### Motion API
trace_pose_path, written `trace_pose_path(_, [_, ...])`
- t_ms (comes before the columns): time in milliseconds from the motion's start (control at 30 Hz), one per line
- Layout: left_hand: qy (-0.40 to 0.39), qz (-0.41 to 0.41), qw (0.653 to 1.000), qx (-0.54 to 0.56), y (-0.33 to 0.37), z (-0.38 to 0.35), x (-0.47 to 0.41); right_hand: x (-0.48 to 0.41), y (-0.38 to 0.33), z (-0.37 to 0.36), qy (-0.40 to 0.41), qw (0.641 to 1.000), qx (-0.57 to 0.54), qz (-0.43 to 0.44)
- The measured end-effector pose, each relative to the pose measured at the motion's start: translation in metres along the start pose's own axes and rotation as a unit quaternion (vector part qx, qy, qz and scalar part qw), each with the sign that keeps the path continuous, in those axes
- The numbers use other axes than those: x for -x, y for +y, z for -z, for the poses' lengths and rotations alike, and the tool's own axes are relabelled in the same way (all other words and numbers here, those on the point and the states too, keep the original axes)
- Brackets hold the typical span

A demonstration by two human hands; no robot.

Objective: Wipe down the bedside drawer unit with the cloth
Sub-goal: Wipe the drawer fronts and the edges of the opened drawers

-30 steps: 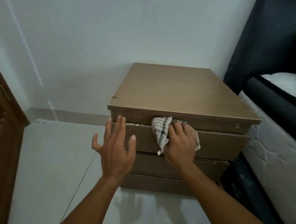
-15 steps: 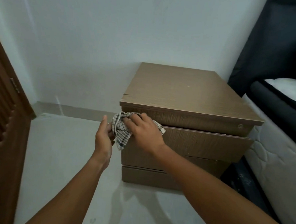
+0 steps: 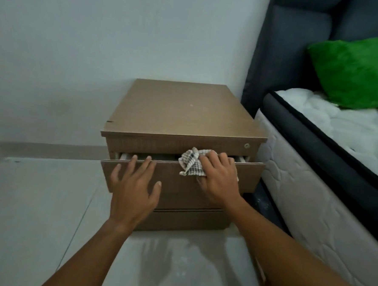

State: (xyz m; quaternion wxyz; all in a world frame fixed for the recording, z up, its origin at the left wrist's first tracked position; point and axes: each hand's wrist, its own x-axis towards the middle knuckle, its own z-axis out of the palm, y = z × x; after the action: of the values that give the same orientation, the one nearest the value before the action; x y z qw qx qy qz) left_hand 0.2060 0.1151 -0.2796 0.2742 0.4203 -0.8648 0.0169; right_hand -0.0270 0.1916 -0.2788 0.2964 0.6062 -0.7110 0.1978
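Top drawer of the drawer unit is ajar. Right hand, grip clamped on the cloth, presses it vs. the drawer's top edge. Left hand, fingers apart, lies flat on the drawer front. Best to brace w/ left and wipe along the edge w/ even pressure.

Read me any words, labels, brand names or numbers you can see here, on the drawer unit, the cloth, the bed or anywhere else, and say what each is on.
None: no readable text anywhere in this view.
Drawer unit: plain wood grain, only a small round lock, no markings legible.
Cloth: check pattern, no label showing.
Mattress and green pillow: no tag or brand visible.
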Motion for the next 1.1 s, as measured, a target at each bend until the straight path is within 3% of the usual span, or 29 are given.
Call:
trace_pose_path(200, [-0.048,-0.052,0.997,-0.019,0.073,-0.005,-0.024,0.035,0.090,0.012,-0.017,0.994,0.026,-0.106])
trace_pose_path(300, [-0.053,-0.048,0.997,-0.021,0.087,-0.002,-0.032,0.045,0.108,0.013,0.002,0.975,-0.095,-0.202])
trace_pose_path(367, [-0.045,-0.045,0.998,-0.029,0.092,0.000,-0.036,0.046,0.105,0.013,0.070,0.908,-0.262,-0.318])
trace_pose_path(467, [-0.038,-0.044,0.997,-0.049,0.098,0.003,-0.041,0.041,0.090,0.016,0.152,0.746,-0.408,-0.504])
trace_pose_path(567, [-0.052,-0.037,0.995,-0.072,0.099,0.007,-0.045,0.039,0.080,0.012,0.132,0.586,-0.482,-0.638])
trace_pose_path(700, [-0.061,-0.042,0.994,-0.079,0.104,0.014,-0.051,0.062,0.072,-0.005,0.013,0.465,-0.534,-0.706])
trace_pose_path(800, [-0.074,-0.033,0.993,-0.084,0.107,0.018,-0.055,0.074,0.066,-0.020,0.006,0.385,-0.566,-0.729])
trace_pose_path(867, [-0.081,-0.030,0.992,-0.090,0.107,0.019,-0.057,0.067,0.060,-0.011,0.050,0.381,-0.558,-0.736])
trace_pose_path(933, [-0.080,-0.031,0.993,-0.078,0.106,0.020,-0.057,0.057,0.057,-0.002,0.102,0.412,-0.525,-0.738])
trace_pose_path(1067, [-0.054,-0.041,0.996,-0.051,0.104,0.017,-0.052,0.022,0.047,0.010,0.151,0.518,-0.506,-0.673])
trace_pose_path(1100, [-0.050,-0.041,0.997,-0.048,0.103,0.016,-0.051,0.014,0.043,0.013,0.159,0.559,-0.488,-0.651])
